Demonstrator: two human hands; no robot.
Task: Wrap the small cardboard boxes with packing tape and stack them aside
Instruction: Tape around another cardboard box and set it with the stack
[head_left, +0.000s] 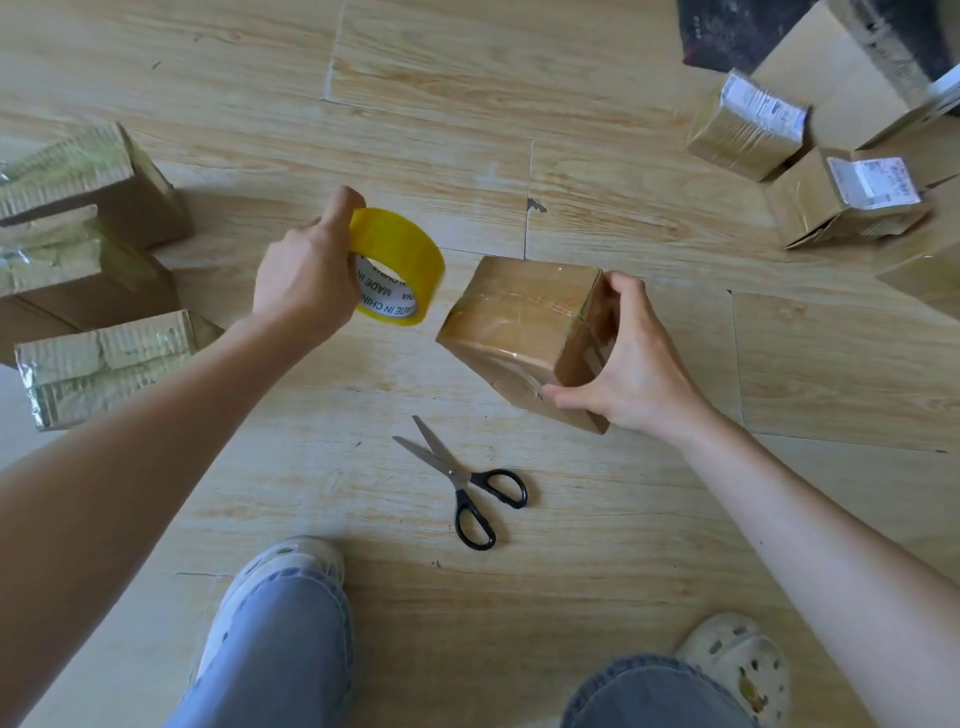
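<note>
My left hand (306, 280) gripped the tape roll (400, 249); my right hand (631, 364) curled its fingers (623, 291) round the tilted box (519, 322). I couldn't tell whether tape joined them; slack would wrinkle.

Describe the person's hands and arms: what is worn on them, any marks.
Both are bare. The left hand and right hand wear no gloves, and no ring shows. The left forearm and right forearm show no sleeve, watch or bracelet up to the picture's edge. No markings show.
</note>
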